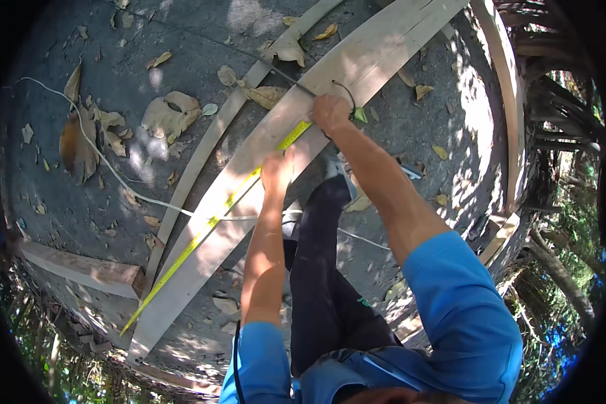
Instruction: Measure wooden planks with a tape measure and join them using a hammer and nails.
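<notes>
along the plank (384, 50) lies our yellow tape (212, 221); our left hand (275, 175) touches it mid-plank, seemingly keeping it straight; our right hand (331, 114), fingers curled, meets its upper end; we cannot tell whether fingers pinch it.

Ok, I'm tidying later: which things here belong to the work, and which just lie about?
In use, it seems:
yellow tape measure, left hand and right hand at it
wide board beneath

Apparently lying about:
leaves
narrow plank
thick beam
</notes>
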Demonstrator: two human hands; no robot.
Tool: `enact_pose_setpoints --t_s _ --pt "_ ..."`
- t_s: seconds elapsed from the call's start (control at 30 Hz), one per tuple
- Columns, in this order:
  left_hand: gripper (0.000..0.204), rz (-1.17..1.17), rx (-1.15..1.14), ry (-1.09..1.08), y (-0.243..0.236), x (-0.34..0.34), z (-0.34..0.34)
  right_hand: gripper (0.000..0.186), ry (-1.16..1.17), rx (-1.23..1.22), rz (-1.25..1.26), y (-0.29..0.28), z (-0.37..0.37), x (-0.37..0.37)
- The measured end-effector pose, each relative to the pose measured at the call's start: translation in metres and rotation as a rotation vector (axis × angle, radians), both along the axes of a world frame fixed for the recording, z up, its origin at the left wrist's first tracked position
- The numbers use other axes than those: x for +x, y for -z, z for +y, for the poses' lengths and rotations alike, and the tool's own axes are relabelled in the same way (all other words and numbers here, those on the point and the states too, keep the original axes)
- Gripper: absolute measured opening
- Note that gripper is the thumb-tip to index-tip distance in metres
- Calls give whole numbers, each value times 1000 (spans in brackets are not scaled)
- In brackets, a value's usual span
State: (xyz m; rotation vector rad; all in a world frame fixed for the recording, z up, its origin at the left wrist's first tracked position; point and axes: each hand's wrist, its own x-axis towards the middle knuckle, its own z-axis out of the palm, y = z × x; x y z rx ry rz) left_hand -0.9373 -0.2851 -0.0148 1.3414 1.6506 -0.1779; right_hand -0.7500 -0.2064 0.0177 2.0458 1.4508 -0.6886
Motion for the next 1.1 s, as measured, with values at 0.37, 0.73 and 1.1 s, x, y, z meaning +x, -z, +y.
enact_pose_setpoints --t_s 0.37,0.73,1.1 --pt "53 8 -120 -272 8 69 29 19 -230 13 273 -12 14 37" --pt "48 30 -314 -376 5 70 40 40 -362 -88 146 -72 101 348" --pt "46 54 -190 -553 2 80 23 42 -320 135 2 -46 219 619"
